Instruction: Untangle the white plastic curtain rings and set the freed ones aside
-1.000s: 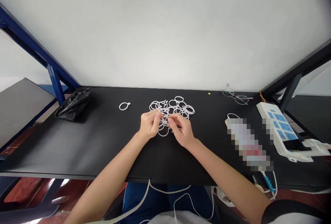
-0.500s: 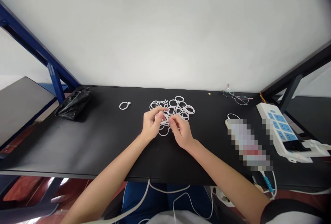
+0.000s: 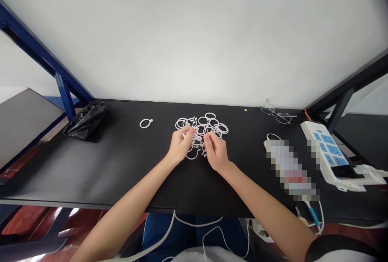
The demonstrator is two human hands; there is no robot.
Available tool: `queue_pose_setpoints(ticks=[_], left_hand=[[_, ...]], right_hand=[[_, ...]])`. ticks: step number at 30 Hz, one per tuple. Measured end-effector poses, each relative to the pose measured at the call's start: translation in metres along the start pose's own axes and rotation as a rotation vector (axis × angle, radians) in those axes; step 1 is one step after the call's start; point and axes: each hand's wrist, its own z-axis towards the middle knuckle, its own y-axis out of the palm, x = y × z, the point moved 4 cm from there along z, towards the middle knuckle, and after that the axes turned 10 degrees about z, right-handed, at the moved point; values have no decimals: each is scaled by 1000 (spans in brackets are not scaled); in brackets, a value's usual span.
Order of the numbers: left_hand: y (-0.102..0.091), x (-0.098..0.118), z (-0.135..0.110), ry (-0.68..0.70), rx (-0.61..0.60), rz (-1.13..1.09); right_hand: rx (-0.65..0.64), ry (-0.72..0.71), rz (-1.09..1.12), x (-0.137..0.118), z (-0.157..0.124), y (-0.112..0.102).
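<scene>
A pile of several white plastic rings (image 3: pixel 209 124) lies in the middle of the black table (image 3: pixel 121 165). My left hand (image 3: pixel 180 145) and my right hand (image 3: pixel 216 151) meet at the pile's near edge. Both have their fingers curled and pinched on white rings (image 3: pixel 194 149) held between them, just above the table. One single white ring (image 3: pixel 146 123) lies apart to the left of the pile.
A crumpled black plastic bag (image 3: pixel 86 120) sits at the far left. A pair of glasses (image 3: pixel 277 113) lies at the back right. A white power strip (image 3: pixel 332 153) with a plugged adapter, a white cable and a blurred object are at the right. A white wall rises behind.
Both hands have shifted slightly farther from me, toward the pile, and come closer together. Their fingers keep working the rings between them.
</scene>
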Motion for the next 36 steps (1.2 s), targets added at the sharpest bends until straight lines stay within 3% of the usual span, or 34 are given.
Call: queue_pose_setpoints(ticks=[8,27,36], left_hand=[[0,0,0,-14,-11,-61],[-6,7,0,93,36,150],[-4,-1,3,25,-19,65]], right_hand=[[-143,-11,18,0,-1,4],[-191,-7,31,2,-3,7],[-200,-11,24,2,-4,8]])
